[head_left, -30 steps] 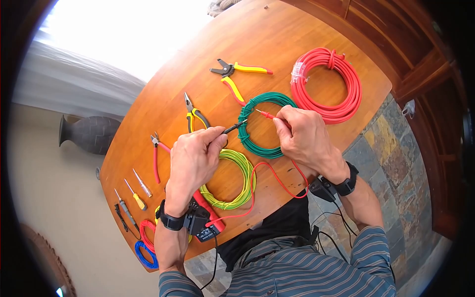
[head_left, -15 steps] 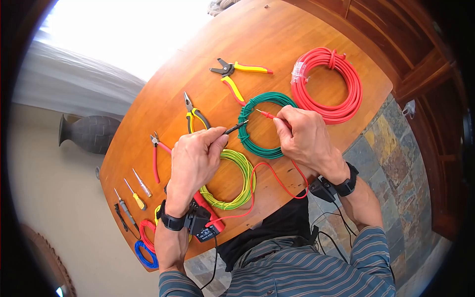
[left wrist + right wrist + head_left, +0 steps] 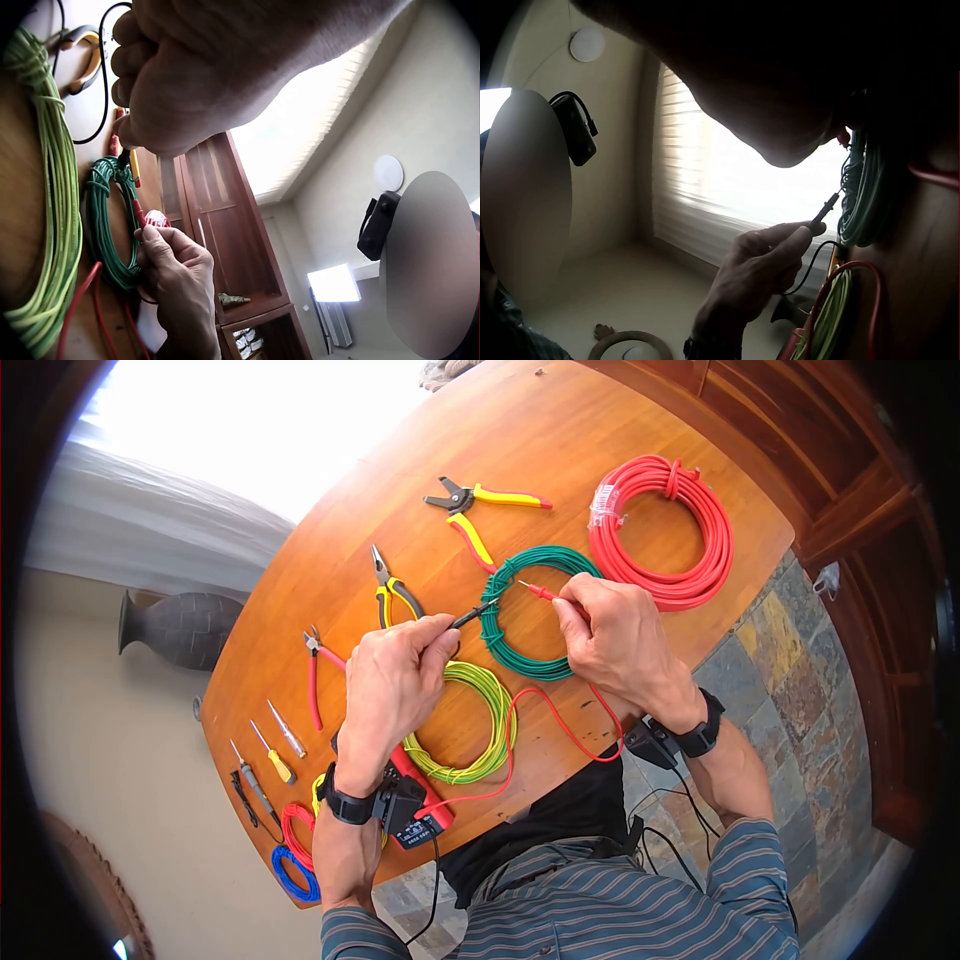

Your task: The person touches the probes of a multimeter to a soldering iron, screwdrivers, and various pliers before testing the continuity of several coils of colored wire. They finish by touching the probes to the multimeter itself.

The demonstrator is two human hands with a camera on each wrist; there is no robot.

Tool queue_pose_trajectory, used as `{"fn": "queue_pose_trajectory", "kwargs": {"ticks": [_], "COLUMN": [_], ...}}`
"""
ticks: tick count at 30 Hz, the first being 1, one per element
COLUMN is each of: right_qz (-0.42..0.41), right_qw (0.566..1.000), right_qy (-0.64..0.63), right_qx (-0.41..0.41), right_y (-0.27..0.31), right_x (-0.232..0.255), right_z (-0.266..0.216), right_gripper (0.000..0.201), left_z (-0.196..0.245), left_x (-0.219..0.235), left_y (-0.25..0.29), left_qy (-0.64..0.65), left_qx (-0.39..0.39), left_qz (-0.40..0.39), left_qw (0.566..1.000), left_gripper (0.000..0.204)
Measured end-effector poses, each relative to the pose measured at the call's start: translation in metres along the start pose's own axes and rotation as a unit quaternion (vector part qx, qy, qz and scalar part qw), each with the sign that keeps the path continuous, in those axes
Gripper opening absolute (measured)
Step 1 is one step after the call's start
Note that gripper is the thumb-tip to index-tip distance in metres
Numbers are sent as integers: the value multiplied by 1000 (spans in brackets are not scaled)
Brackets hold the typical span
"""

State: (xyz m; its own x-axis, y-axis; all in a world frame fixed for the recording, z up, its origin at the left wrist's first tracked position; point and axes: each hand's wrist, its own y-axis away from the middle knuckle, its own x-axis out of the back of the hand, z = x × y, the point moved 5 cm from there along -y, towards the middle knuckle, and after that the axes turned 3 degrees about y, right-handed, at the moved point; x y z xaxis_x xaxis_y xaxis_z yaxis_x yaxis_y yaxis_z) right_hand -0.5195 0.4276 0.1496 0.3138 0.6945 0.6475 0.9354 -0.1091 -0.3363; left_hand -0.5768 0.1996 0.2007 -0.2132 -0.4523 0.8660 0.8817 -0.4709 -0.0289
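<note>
My left hand (image 3: 390,670) pinches a black test probe (image 3: 472,614), its tip overlapping the left side of the green wire coil (image 3: 515,662) in the head view. Across from it, my right hand (image 3: 625,640) pinches a red test probe (image 3: 540,592), whose metal tip points left over the coil's opening. The two probe tips stand a short way apart. A red lead (image 3: 550,705) loops over the table towards a red multimeter (image 3: 420,790), partly hidden under my left wrist. In the right wrist view the black probe (image 3: 825,210) points up at the green coil (image 3: 859,202).
A yellow-green wire coil (image 3: 506,715) lies below my hands, a thick red cable coil (image 3: 715,540) at upper right. Wire strippers (image 3: 462,502), long-nose pliers (image 3: 382,568), cutters (image 3: 315,680), screwdrivers (image 3: 280,765) and small red and blue wire coils (image 3: 290,875) lie on the wooden table (image 3: 350,510).
Both hands stay almost still with their probes. The black probe's tip has shifted very slightly at the green coil's left side.
</note>
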Motion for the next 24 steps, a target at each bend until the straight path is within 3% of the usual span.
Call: {"fn": "queue_pose_trajectory", "kwargs": {"ticks": [24], "right_qz": [3], "right_qw": [1000], "right_qy": [5], "right_qx": [4], "right_y": [1], "right_x": [0], "right_z": [0], "right_gripper": [7], "left_z": [2], "left_x": [-4], "left_y": [3], "left_qy": [15], "left_qx": [3], "left_qz": [-12], "left_qw": [1000], "left_gripper": [19]}}
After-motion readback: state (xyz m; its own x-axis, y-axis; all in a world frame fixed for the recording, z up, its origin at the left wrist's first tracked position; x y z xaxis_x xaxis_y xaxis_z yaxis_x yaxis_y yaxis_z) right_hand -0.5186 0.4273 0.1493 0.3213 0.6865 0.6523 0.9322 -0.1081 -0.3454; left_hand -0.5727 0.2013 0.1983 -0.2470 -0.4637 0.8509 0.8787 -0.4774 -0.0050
